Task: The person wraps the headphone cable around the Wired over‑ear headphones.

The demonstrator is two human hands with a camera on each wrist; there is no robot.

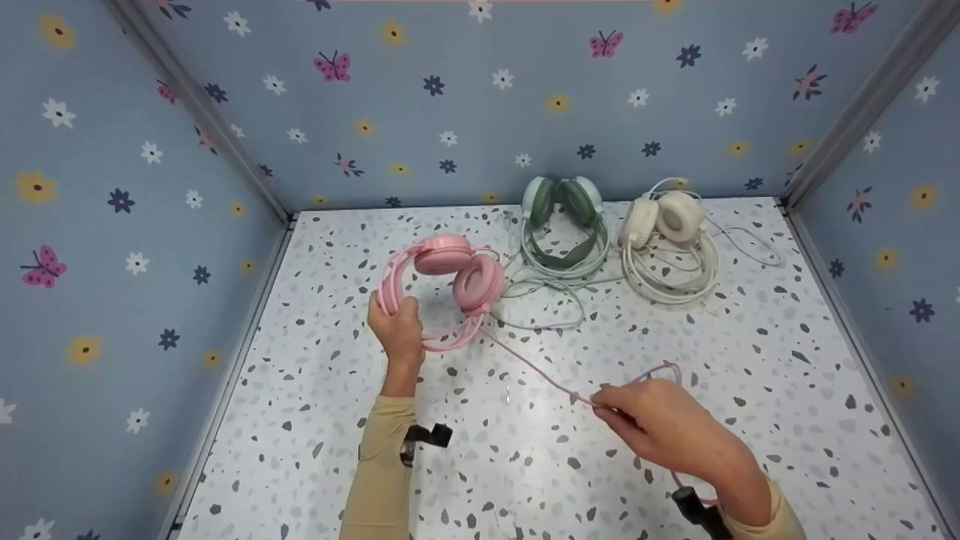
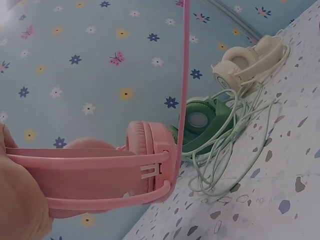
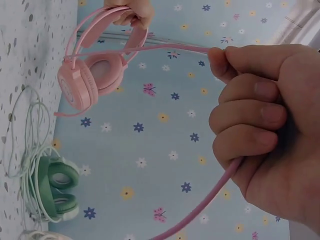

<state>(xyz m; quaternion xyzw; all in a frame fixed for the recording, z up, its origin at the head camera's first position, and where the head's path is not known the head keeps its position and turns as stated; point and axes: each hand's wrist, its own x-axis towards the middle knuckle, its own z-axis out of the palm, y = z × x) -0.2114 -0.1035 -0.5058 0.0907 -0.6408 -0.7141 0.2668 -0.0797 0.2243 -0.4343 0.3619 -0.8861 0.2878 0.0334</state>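
Pink headphones are held up off the table by my left hand, which grips them round the headband. In the left wrist view the headband runs from that hand to the ear cups. My right hand pinches the pink cable between thumb and forefinger. The right wrist view shows its other fingers curled, with the cable passing out below them. Between the ear cup and my right hand the cable runs nearly straight; beyond the hand it loops loosely.
Green headphones with a pale green coiled cable lie at the back of the speckled table. Beside them on the right are cream headphones with their own cable. Patterned blue walls border the table at the back and both sides.
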